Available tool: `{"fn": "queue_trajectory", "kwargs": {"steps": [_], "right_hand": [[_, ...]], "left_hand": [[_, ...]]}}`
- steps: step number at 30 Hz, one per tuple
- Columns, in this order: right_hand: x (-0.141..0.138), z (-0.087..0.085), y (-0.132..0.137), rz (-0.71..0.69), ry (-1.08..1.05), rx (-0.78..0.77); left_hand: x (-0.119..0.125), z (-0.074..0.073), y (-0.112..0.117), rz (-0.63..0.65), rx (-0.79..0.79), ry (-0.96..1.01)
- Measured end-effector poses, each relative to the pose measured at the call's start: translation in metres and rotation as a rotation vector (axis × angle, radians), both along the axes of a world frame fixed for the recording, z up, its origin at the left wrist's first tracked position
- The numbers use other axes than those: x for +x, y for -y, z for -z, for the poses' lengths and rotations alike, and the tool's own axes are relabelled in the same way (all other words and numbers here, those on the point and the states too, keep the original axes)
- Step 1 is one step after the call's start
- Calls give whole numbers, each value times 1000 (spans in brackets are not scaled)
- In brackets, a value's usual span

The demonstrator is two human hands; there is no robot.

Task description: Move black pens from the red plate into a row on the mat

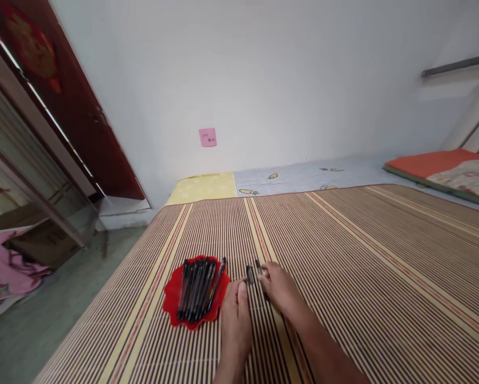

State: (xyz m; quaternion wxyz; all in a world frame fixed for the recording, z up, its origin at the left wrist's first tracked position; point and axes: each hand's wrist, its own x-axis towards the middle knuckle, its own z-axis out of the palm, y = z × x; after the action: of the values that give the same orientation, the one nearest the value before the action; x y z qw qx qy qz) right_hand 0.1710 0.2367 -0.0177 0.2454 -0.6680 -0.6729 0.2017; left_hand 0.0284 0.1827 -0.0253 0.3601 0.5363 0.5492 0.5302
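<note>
My left hand (236, 314) is low over the striped mat, its fingers drawn together at a black pen cap (250, 274). Just to the right, my right hand (278, 285) pinches a slim dark pen (258, 266), which points away from me and is partly covered by the fingers. A narrow gap separates cap and pen. Beside my left hand lies a red scalloped plate (170, 296). Several black pens (199, 290) are heaped on it side by side, one leaning over the right rim.
The striped mat (343, 277) covers the bed. Yellow cloth (203, 188) and checked cloth (287, 180) show along the wall. A pink note (208, 137) is stuck there. Folded bedding (443, 162) lies far right; a cardboard box (43, 240) stands on the floor at left.
</note>
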Motion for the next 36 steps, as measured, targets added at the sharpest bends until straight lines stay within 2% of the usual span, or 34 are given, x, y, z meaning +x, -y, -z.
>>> {"fn": "queue_trajectory", "kwargs": {"steps": [2, 5, 13, 24, 29, 36], "right_hand": [[-2, 10, 1, -10, 14, 11], [-3, 17, 4, -23, 12, 5], [-6, 6, 12, -56, 28, -47], [-8, 6, 21, -60, 39, -88], [-4, 9, 16, -1, 99, -77], [7, 13, 11, 33, 159, -79]], "left_hand": [[1, 3, -3, -1, 16, -24], [2, 8, -8, 7, -54, 17], [3, 15, -21, 109, -202, 241], [7, 18, -24, 179, -205, 338], [15, 17, -34, 231, -252, 523], [27, 23, -45, 134, -304, 733]]}}
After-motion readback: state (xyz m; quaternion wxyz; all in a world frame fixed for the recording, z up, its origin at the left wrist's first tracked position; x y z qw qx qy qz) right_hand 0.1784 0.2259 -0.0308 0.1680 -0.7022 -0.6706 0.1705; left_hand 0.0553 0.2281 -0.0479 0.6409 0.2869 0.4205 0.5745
